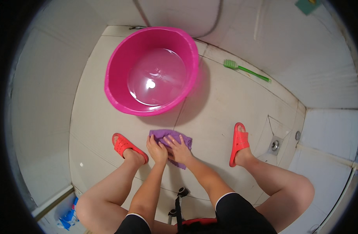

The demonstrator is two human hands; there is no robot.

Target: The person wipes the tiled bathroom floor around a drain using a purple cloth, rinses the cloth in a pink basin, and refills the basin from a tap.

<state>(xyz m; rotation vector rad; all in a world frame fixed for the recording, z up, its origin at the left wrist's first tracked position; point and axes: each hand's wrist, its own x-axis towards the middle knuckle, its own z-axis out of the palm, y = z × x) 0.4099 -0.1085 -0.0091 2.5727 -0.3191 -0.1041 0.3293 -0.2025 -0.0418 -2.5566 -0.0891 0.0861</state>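
Observation:
A crumpled purple cloth [180, 137] lies on the tiled floor between my feet, in front of the basin. My left hand [157, 150] is at its left edge, fingers bent over the fabric. Flat on the middle of the cloth rests my right hand [179, 150], its fingers spread. Both hands touch the cloth side by side, and parts of it are hidden under them. Just beyond stands a large pink basin [116, 80] holding shallow water that reflects a light.
A green long-handled brush [247, 71] lies along the far right wall. My feet wear red slippers [238, 145], set wide apart. A floor drain [275, 145] is right of them. Blue plastic [69, 214] lies at lower left. A wheeled stool [182, 192] is beneath me.

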